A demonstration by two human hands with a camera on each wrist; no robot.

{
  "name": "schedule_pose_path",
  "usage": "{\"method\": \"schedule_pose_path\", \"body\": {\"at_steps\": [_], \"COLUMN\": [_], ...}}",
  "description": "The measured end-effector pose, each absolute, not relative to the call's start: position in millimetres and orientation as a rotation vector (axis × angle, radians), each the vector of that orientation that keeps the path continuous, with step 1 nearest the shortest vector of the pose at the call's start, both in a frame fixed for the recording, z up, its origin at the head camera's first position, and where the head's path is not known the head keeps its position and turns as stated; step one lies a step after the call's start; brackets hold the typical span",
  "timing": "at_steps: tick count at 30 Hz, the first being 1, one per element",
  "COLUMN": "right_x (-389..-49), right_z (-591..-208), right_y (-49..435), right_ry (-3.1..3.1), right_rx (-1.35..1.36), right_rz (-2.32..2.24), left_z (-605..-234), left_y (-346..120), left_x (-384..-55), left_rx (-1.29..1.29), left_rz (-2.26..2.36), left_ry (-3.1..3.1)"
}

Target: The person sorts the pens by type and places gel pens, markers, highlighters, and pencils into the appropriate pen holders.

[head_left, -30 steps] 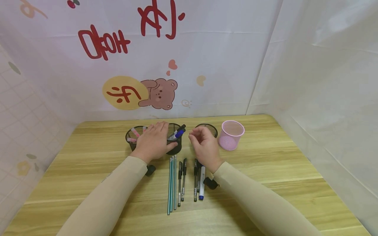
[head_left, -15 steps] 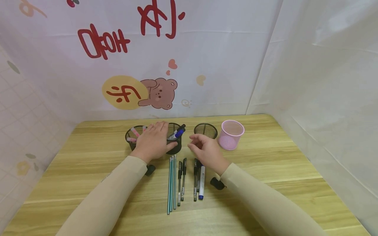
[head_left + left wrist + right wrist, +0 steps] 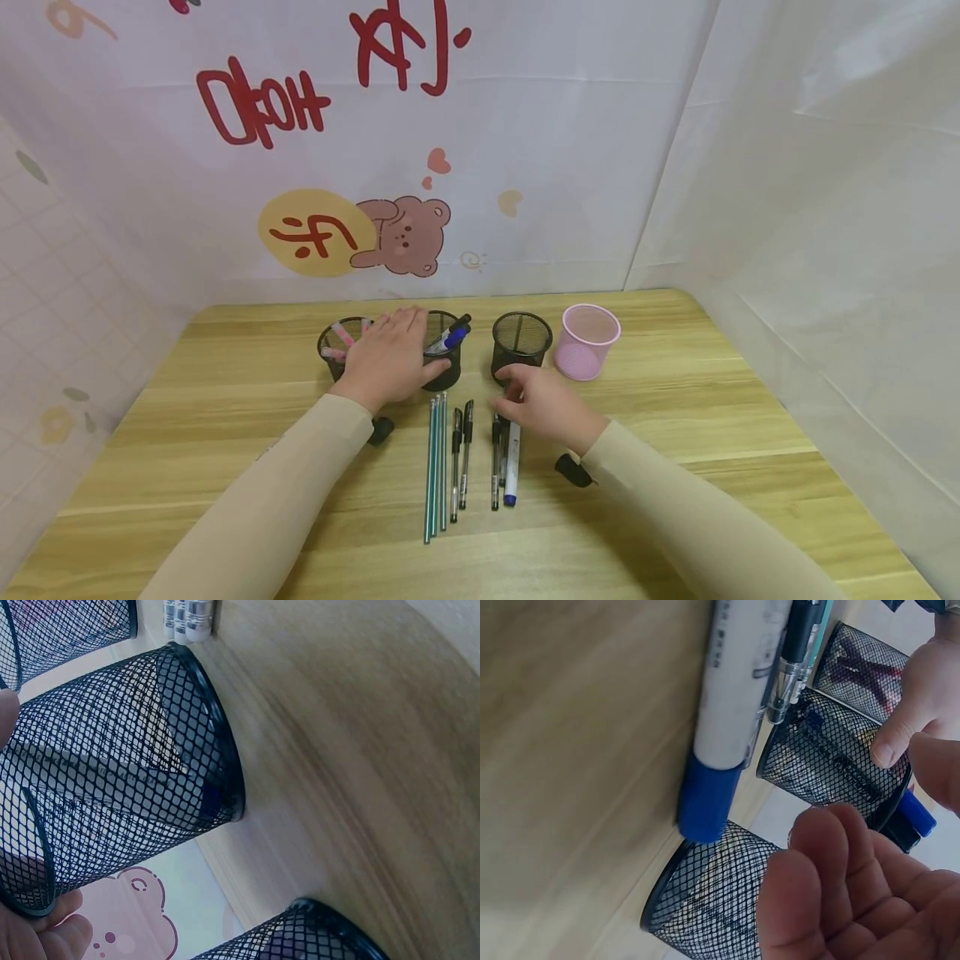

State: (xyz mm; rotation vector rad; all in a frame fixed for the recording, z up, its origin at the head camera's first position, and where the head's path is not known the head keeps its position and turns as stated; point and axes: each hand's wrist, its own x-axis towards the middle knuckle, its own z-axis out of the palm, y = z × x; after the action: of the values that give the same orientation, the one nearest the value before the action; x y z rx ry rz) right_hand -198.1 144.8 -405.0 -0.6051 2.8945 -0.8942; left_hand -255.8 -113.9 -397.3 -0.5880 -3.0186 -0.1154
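Observation:
My left hand (image 3: 390, 358) grips a black mesh pen cup (image 3: 444, 377), thumb on its near side and fingers round behind; the left wrist view shows fingers (image 3: 67, 930) at its rim. In that cup lean a blue-capped marker (image 3: 454, 338) and a black-capped one. My right hand (image 3: 551, 404) hovers, fingers loosely bent and holding nothing, over the top end of a white marker (image 3: 513, 467) with blue ends lying on the table. Beside this marker lie black gel pens (image 3: 496, 467). Just behind the right hand stands another black mesh cup (image 3: 521, 333).
At the left, partly behind the left hand, a black mesh cup (image 3: 321, 342) holds pink-and-white sticks. A pink mesh cup (image 3: 587, 350) stands at the right. Teal pencils (image 3: 435, 475) and two gel pens (image 3: 467, 458) lie mid-table. A printed cloth (image 3: 570, 167) hangs behind.
My right hand has come down and toward me, away from the black cup's rim to above the pens, uncovering that cup. The left hand stays where it was.

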Motion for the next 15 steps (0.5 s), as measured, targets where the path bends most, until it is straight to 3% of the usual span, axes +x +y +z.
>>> {"method": "schedule_pose_path", "body": {"at_steps": [15], "right_x": [-196], "right_z": [-414], "right_y": [162], "right_ry": [2.825], "right_rx": [-0.475], "right_rz": [-0.702], "left_z": [-397], "left_y": [-114], "left_x": [-257], "left_rx": [-0.589], "left_rz": [-0.098], "left_ry": [-3.018]}}
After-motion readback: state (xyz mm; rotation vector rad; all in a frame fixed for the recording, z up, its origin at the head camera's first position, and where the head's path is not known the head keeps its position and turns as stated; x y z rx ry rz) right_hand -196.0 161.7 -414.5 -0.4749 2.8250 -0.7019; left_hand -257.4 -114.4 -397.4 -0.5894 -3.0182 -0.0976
